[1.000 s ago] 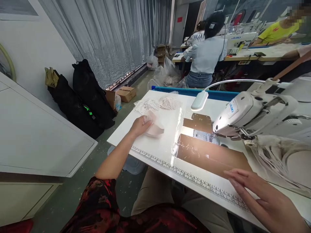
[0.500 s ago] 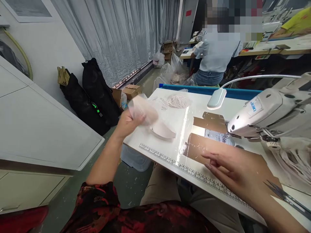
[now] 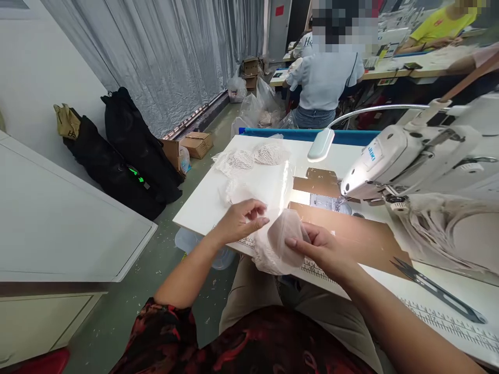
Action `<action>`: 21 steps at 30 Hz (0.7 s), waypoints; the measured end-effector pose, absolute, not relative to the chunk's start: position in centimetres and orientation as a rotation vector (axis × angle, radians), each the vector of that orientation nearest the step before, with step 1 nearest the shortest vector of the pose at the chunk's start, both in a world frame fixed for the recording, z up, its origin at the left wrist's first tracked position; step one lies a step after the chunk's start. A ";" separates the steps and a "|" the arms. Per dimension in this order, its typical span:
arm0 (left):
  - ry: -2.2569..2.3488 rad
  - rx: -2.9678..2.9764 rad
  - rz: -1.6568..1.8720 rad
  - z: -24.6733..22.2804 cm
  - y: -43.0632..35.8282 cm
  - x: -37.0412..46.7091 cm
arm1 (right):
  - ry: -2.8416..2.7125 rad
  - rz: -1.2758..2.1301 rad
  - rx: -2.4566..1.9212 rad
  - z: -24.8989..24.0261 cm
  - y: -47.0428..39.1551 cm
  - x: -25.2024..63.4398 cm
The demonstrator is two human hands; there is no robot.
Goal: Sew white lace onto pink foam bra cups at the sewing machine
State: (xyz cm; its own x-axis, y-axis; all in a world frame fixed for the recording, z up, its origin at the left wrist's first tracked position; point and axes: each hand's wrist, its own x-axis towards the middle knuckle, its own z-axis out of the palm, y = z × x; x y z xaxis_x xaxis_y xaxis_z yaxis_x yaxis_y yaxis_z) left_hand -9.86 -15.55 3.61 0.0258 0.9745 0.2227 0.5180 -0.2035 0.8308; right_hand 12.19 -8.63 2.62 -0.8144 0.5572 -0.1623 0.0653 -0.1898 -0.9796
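Observation:
My right hand (image 3: 322, 248) pinches a sheer beige bra cup (image 3: 287, 239) between thumb and fingers at the table's front edge. White lace (image 3: 266, 255) hangs along the cup's left and lower side. Just left of it is my left hand (image 3: 245, 221), its thumb and curled fingers apart and nothing visible between them. Behind this hand a pale cup-shaped piece (image 3: 236, 191) lies on the white table (image 3: 202, 200), partly covered. Farther back rest two lace pieces, one on the left (image 3: 236, 162) and one on the right (image 3: 270, 153).
A sewing machine (image 3: 374, 161) with a lamp (image 3: 322, 144) stands at the right, brown cardboard (image 3: 362, 234) around its needle plate. Thread snips (image 3: 438, 291) lie near the front right. Beige strips (image 3: 424, 228) are heaped under the machine arm. A co-worker (image 3: 325, 78) sits beyond.
My left hand has come rightward from the table's left side and no longer holds the sheer piece. The right hand, earlier empty, now grips a cup. The camera view has turned right.

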 end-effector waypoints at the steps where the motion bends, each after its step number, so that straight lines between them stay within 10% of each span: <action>1: 1.642 1.891 1.047 3.3 -15.1 -10.7 | -1.723 2.053 -0.760 2.4 -8.5 12.6; 7: 2.080 1.961 0.732 0.7 -13.5 -14.7 | -1.802 1.698 -0.827 3.7 -9.2 14.8; 13: 1.912 1.644 1.134 1.5 -15.4 -15.8 | -2.083 0.760 -0.585 5.9 -10.3 14.5; 21: 1.625 1.232 1.507 3.4 -18.5 -14.7 | -2.627 0.916 -0.438 2.4 -7.9 10.3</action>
